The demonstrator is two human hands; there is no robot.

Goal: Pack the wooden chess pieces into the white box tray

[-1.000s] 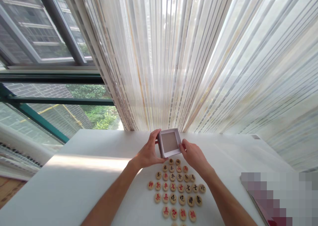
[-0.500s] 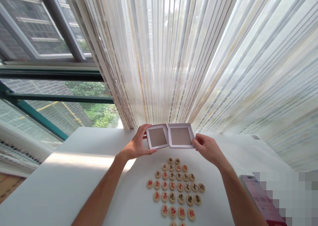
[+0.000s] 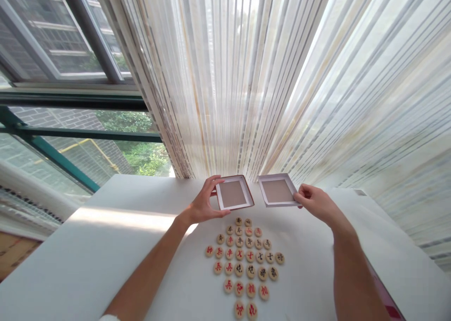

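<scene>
Sheer, pale striped curtains [image 3: 225,100] hang beyond a smooth white surface [image 3: 70,264], beside a dark-framed window [image 3: 91,25] on the left; a band of sunlight [image 3: 120,219] lies across the surface. From the head-worn camera, looking forward and down, two bare hands appear near the far edge. The left hand [image 3: 204,202] is spread wide, thumb at the near edge and fingers at the far edge, gripping a shallow, reddish-edged square cardboard tray [image 3: 232,193]. The right hand [image 3: 312,201] is curled nearly closed, pinching one side of a matching white-walled square cardboard tray [image 3: 278,191]. Both trays tilt their bare grey-brown bottoms toward the viewer. Half a second ago their edges met; now a gap shows between them, the right hand having moved outward. That suggests the two parts are fully separated, with nothing inside either one. Nearer the viewer, round pale wooden game pieces [image 3: 250,256] marked with red or black characters lie in rows forming a diamond, seemingly untouched by the hands. Which tray is the lid cannot be told
</scene>
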